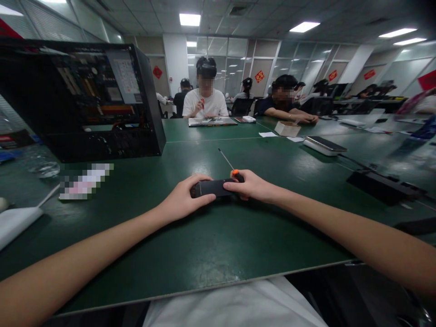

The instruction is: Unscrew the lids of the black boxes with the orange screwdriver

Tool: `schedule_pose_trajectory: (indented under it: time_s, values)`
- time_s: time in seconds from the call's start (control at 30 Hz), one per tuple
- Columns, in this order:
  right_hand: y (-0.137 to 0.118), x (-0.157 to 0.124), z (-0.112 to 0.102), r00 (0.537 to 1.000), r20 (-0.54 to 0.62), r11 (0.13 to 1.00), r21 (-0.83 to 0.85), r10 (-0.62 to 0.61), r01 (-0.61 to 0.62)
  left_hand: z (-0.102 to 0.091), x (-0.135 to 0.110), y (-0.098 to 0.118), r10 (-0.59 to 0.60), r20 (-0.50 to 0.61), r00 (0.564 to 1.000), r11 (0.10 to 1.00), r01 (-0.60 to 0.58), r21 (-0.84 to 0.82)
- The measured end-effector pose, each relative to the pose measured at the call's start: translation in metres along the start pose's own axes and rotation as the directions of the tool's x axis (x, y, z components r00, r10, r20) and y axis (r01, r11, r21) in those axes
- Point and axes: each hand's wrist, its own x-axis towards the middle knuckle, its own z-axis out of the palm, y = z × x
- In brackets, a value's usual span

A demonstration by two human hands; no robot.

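Observation:
In the head view, a black oblong device (215,187) with a smooth flat top is held low over the green table in front of me. My left hand (190,195) is closed round its left end, with the thumb along the near edge. My right hand (250,185) grips a screwdriver (226,158) with an orange-and-black handle, its thin shaft pointing away to the upper left. The right thumb also presses on the device's right end. My right fingers are partly hidden, and what kind of device it is I cannot tell.
An open black computer case (150,100) stands at the left. A blurred-out sheet (86,181) and a white object (20,222) lie nearer. On the right are a black power strip (384,186), a white-edged box (325,145) and an open carton (287,128). Across the table (190,254) people sit working.

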Motion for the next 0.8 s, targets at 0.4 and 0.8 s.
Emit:
schedule_pose_trajectory:
  time_s: [0.4,0.8]
  values:
    - [-0.009,-0.003,-0.007,0.909,-0.110,0.806,-0.514,-0.402,0.295,0.002,0.002,0.005,-0.124,-0.004,0.992,0.991,0.124,-0.043]
    - [-0.046,-0.045,-0.013,0.240,0.013,0.141,-0.777,-0.971,0.613,0.000,0.005,0.002,-0.167,-0.064,0.984,0.985,0.164,-0.043]
